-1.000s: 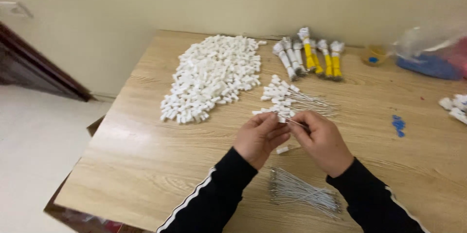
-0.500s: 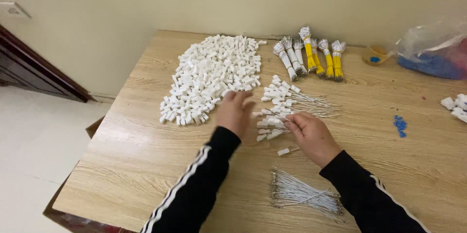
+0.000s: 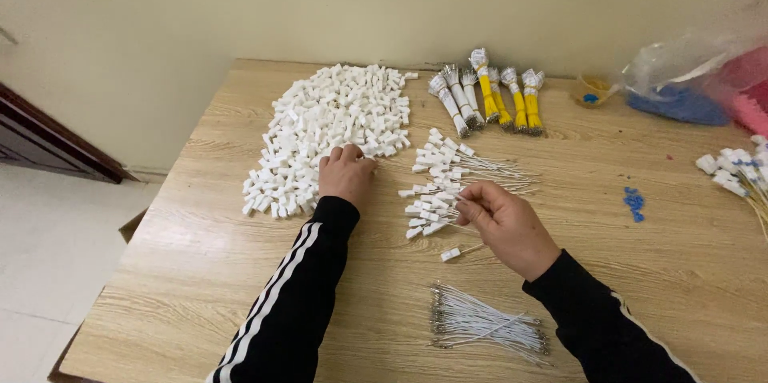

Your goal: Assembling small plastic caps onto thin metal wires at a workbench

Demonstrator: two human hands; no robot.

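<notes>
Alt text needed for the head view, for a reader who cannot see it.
On a wooden table, the left hand rests on a heap of small white plastic caps, while the right hand pinches at a pile of capped white wires. A bundle of bare wires lies nearer.

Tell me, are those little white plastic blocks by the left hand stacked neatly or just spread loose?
Spread loose. The small white plastic blocks lie jumbled at all angles in a wide flat heap on the wooden table, with the left hand resting on its edge.
</notes>
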